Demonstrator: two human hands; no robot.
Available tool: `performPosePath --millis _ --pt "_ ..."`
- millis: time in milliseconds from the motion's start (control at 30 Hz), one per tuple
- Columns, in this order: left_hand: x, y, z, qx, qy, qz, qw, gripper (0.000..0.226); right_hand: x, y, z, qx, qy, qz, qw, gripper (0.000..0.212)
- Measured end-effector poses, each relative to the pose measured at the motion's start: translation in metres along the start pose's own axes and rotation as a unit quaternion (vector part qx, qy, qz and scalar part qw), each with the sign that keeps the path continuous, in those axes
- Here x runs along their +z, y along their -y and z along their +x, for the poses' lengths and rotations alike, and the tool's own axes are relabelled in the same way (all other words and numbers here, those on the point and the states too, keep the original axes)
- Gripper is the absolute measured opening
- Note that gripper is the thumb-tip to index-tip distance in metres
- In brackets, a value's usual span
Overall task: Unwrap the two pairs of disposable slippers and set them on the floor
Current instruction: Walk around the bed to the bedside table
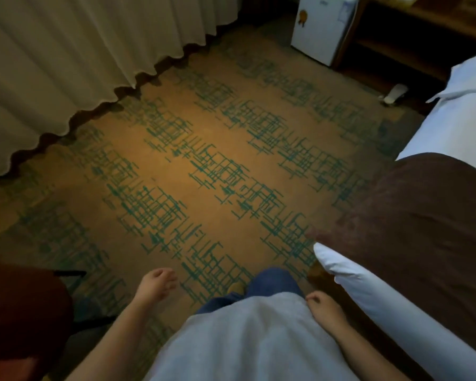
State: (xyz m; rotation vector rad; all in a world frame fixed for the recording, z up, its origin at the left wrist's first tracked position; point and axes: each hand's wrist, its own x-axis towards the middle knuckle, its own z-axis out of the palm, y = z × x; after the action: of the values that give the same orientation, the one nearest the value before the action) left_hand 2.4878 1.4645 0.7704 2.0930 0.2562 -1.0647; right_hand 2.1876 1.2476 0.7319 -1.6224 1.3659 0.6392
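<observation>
Both hands, left (pixel 157 284) and right (pixel 323 305), hang empty over patterned carpet (pixel 204 160).

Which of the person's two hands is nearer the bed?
The right hand, hanging loosely curled beside the white bed edge. The left hand hangs over open carpet, well away.

The carpet (pixel 204 166) fills the middle; a curtain (pixel 66 59) hangs at ten o'clock; a small fridge (pixel 320 28) stands at one o'clock beside a shelf unit (pixel 412 42); the bed (pixel 437 204) lies at three o'clock; a chair (pixel 19 306) sits at eight o'clock.
</observation>
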Motion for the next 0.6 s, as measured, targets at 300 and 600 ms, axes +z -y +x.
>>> performPosePath --millis 300,600 --pt "0.058 -0.166 0.098 0.05 0.075 0.023 0.996 0.019 -0.077 0.067 0.108 0.054 0.086 0.114 0.988 0.027" --pt "0.099 -0.282 0.165 0.058 0.114 0.218 0.968 0.027 -0.221 0.213 0.214 0.049 -0.02 0.171 0.984 0.022"
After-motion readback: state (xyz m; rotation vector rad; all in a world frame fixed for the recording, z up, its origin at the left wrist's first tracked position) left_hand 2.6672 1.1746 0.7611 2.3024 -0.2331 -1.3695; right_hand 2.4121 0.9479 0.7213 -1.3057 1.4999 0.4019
